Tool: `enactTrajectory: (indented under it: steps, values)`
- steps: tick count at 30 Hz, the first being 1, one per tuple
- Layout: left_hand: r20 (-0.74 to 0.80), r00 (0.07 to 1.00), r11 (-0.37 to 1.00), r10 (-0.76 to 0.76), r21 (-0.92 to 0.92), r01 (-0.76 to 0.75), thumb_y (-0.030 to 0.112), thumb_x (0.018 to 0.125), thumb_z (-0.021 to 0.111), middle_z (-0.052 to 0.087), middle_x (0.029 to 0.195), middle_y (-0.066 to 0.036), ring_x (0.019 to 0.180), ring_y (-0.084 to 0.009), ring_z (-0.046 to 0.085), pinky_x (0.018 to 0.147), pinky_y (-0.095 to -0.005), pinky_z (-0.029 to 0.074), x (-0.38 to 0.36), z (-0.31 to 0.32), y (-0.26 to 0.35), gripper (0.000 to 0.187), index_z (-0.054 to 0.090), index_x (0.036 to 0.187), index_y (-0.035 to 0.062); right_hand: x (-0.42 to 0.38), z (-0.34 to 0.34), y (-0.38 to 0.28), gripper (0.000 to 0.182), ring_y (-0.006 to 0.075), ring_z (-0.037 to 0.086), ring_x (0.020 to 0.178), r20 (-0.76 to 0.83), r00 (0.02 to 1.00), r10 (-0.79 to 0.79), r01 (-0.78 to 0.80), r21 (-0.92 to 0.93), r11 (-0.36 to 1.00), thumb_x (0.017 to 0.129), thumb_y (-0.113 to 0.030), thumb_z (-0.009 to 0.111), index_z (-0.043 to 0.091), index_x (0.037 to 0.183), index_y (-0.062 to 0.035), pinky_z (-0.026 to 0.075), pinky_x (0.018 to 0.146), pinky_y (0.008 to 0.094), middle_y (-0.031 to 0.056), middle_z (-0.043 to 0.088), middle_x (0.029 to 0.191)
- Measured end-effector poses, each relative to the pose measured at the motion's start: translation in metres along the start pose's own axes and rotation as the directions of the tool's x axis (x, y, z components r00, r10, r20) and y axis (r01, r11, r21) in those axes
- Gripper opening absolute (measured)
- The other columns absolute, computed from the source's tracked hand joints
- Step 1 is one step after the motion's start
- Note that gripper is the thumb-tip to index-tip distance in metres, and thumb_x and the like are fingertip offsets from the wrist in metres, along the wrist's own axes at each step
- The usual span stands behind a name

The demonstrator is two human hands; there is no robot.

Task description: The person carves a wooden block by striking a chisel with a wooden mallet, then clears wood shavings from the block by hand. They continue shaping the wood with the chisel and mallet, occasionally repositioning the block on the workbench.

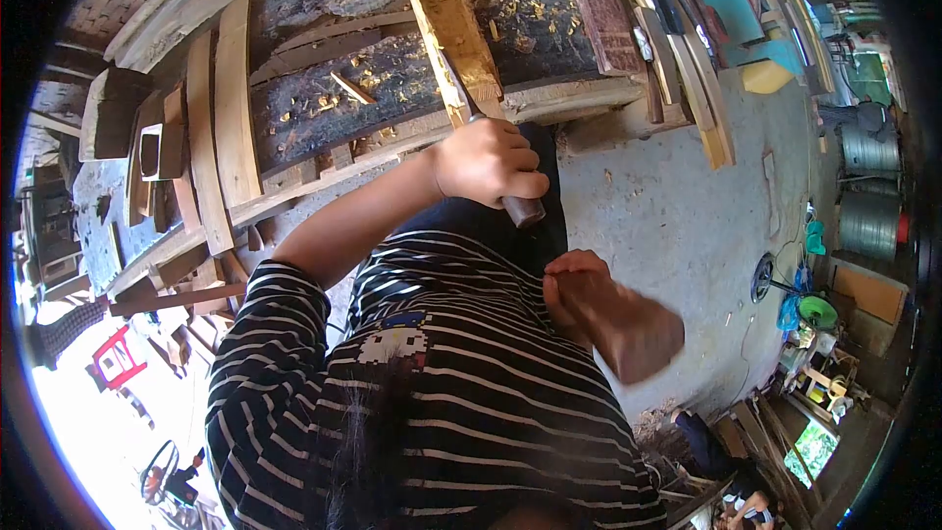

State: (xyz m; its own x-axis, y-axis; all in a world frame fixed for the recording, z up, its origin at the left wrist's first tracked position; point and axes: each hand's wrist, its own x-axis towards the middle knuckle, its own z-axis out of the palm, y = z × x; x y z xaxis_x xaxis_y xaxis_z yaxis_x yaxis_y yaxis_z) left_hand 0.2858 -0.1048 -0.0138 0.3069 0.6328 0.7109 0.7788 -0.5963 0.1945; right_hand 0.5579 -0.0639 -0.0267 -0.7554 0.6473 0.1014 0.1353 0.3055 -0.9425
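My left hand [491, 162] is wrapped round the dark wooden handle of a chisel [523, 211]. Its metal blade slants up and rests against a light wooden plank [451, 10] with a rough, gouged face, lying on the workbench. Lower right, beside my striped shirt, my right hand [574, 280] grips a brown wooden mallet [633, 329]. Motion blurs the mallet, and it is apart from the chisel. Part of the right hand is hidden behind it.
Wood shavings [520, 5] and a small offcut [352, 88] lie on the dark workbench [324, 113]. A reddish-brown board [601, 10] and several strips of wood [702, 103] lie to the right. More boards [235, 108] stand at the left. A fan [816, 311] and another person [751, 505] are lower right.
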Motion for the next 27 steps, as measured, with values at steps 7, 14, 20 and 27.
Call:
enactTrajectory:
  steps: [7,14,20,27]
  values:
    - [-0.022,0.999,0.997,0.03,0.072,-0.028,0.026,0.06,0.067,0.052,0.065,-0.002,0.059,-0.0219,0.058,0.051,-0.0343,0.047,-0.016,0.018,-0.01,0.032,0.055,0.085,0.0099,0.019,0.021,0.029,0.025,0.0184,0.061,0.066,0.028,1.0,-0.002,0.009,-0.242,0.97,0.069,-0.018,0.074,0.053,0.08,-0.0104,0.051,0.06,0.0291,0.008,0.061,0.075]
    - [0.05,0.998,0.997,0.026,0.075,-0.03,0.029,0.061,0.068,0.055,0.069,-0.003,0.061,-0.0225,0.06,0.052,-0.0347,0.049,-0.019,0.006,-0.005,0.034,0.056,0.086,0.01,0.005,0.001,0.012,0.015,0.0174,0.055,0.064,0.23,0.972,-0.045,0.08,-0.145,0.986,0.077,-0.008,0.069,0.057,0.086,-0.0071,0.051,0.061,0.0308,0.005,0.057,0.078]
    - [0.034,0.999,0.999,0.028,0.037,-0.03,0.029,0.06,0.068,0.057,0.07,-0.004,0.061,-0.0233,0.06,0.053,-0.0362,0.049,-0.02,0.004,-0.007,0.036,0.056,0.088,0.0095,0.012,0.039,0.016,0.016,0.0162,0.058,0.062,-0.349,0.87,-0.347,0.45,0.279,0.848,0.07,-0.01,0.07,0.057,0.078,-0.0051,0.048,0.064,0.0271,0.0054,0.056,0.063]
    - [0.041,0.999,0.998,0.008,0.059,-0.01,0.023,0.06,0.07,0.052,0.066,-0.002,0.06,-0.0218,0.058,0.052,-0.0341,0.048,-0.026,0.002,-0.006,0.031,0.054,0.084,0.0123,-0.002,0.03,0.058,0.039,0.0201,0.062,0.075,-0.193,0.981,0.02,-0.042,-0.109,0.993,0.063,-0.018,0.078,0.056,0.092,-0.0031,0.049,0.064,0.035,0.0098,0.061,0.084]
